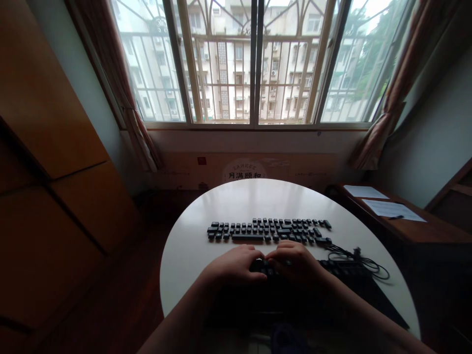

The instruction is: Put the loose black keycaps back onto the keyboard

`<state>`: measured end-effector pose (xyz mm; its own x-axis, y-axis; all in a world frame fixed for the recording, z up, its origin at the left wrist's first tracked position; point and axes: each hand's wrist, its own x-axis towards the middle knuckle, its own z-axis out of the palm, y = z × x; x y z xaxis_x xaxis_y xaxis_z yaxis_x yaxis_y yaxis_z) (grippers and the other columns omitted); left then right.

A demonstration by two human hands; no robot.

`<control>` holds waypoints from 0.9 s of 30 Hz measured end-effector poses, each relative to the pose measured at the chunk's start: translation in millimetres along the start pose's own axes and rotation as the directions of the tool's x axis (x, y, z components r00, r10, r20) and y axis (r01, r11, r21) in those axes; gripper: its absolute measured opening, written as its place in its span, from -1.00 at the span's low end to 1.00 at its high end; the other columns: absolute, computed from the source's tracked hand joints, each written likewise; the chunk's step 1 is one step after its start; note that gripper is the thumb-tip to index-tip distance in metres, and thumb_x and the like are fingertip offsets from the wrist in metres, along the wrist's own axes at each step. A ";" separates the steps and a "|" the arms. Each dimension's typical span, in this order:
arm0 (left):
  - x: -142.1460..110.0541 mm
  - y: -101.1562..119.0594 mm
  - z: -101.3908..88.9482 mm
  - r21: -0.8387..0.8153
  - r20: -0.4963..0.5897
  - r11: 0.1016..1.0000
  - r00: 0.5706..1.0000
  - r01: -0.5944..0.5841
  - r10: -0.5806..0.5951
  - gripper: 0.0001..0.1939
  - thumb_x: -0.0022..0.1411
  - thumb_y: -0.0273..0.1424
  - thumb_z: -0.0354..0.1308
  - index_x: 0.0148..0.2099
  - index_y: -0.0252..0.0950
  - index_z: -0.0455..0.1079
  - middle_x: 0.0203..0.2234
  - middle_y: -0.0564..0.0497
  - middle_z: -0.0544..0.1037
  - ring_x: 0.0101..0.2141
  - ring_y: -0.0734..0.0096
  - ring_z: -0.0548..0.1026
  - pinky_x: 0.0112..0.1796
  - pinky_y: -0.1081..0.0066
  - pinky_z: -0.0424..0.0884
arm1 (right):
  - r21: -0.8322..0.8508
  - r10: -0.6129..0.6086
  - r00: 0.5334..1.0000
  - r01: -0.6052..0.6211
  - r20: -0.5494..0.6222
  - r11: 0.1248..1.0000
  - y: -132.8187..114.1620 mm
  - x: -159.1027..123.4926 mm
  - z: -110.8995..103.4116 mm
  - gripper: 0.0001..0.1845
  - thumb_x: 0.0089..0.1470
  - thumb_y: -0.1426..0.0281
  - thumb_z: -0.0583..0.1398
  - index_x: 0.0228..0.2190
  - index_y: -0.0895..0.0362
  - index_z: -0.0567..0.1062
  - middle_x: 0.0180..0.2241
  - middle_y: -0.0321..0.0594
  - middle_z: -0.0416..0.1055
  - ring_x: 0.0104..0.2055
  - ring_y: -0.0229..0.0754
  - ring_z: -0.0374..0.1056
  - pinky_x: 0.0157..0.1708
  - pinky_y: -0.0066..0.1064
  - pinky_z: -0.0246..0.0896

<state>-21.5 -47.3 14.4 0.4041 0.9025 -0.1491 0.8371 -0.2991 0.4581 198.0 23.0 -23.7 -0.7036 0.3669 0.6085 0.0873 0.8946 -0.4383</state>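
Note:
Loose black keycaps point(271, 229) lie in rows on a round white table point(199, 206). Nearer to me is a dark keyboard point(341, 268), mostly covered by my hands and shadow. Over it, my left hand point(238, 263) has its fingers curled, the thumb lower and apart from the index finger, with a few dark keys showing between them. My right hand point(295, 258) is closed, its bent fingertips meeting those of the left hand above the keys. Whatever small thing the fingertips grip is hidden.
A coiled black cable point(365, 260) rests by the keyboard's right end. To the right, a brown wooden table point(416, 233) bears paper sheets point(394, 210) and a dark pen point(396, 217). Wooden cabinets point(73, 187) stand at left, a barred window ahead.

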 end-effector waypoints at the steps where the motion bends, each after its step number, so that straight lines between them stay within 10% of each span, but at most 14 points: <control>1: 0.9 1.1 1.1 0.008 -0.005 1.000 1.000 0.008 -0.008 -0.53 0.22 -0.07 0.24 0.09 -0.17 0.49 -0.09 -0.08 0.55 -0.07 0.07 0.50 -0.15 0.29 0.40 | 0.007 0.011 1.000 -0.011 -0.003 1.000 -0.2 0.4 -0.3 -0.82 0.25 0.34 0.22 -0.27 0.10 0.64 -0.49 -0.23 0.46 -0.44 -0.26 0.36 -0.41 -0.44 0.19; 27: 11.2 -14.3 10.3 0.036 -0.025 0.997 0.998 -0.063 0.064 -0.45 0.20 0.02 0.25 0.11 -0.19 0.47 -0.08 -0.08 0.58 -0.06 0.03 0.51 -0.08 0.26 0.39 | -0.062 0.061 0.998 -0.062 -0.021 0.996 9.7 -5.0 13.5 -0.79 0.25 0.33 0.19 -0.28 0.10 0.63 -0.44 -0.21 0.52 -0.42 -0.26 0.42 -0.40 -0.45 0.27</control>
<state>-25.2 -36.2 -2.9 0.4478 0.8888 -0.0978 0.8225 -0.3666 0.4348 192.8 26.4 -39.9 -0.6824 0.4258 0.5942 0.1744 0.8842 -0.4333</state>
